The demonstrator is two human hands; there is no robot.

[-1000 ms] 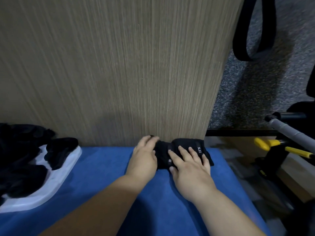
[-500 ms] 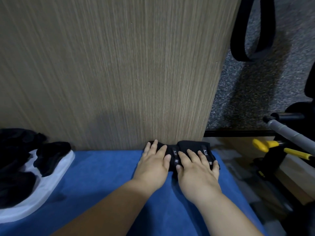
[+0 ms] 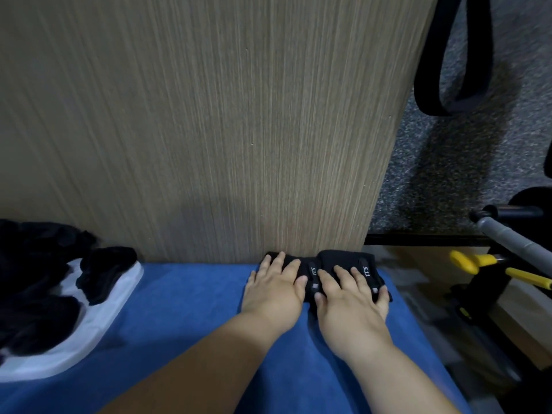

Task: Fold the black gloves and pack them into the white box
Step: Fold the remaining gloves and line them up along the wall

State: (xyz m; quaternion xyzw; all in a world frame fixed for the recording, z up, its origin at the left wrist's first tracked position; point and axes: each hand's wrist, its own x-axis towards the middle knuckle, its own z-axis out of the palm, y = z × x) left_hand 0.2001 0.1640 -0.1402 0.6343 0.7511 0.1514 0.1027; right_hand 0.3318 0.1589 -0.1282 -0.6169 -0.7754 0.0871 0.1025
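Note:
A pair of black gloves (image 3: 340, 259) with white "5.11" lettering lies flat at the far edge of the blue cloth (image 3: 185, 318), against the wooden panel. My left hand (image 3: 276, 289) rests palm down on the left part of the gloves, fingers spread. My right hand (image 3: 349, 297) lies flat on the right part, fingers apart, its little finger at the gloves' right edge. Neither hand grips the fabric. The white box (image 3: 98, 321) sits at the left edge and holds more black gloves (image 3: 38, 279) that spill over its rim.
A wood-grain panel (image 3: 209, 130) rises directly behind the cloth. To the right the cloth ends, with grey carpet, a black strap loop (image 3: 454, 55), a grey bar (image 3: 513, 237) and a yellow-handled tool (image 3: 484, 264) below.
Both hands have spread out flat over the gloves. The gloves now lie wider, side by side, with both lettered tabs showing. The view has shifted slightly left.

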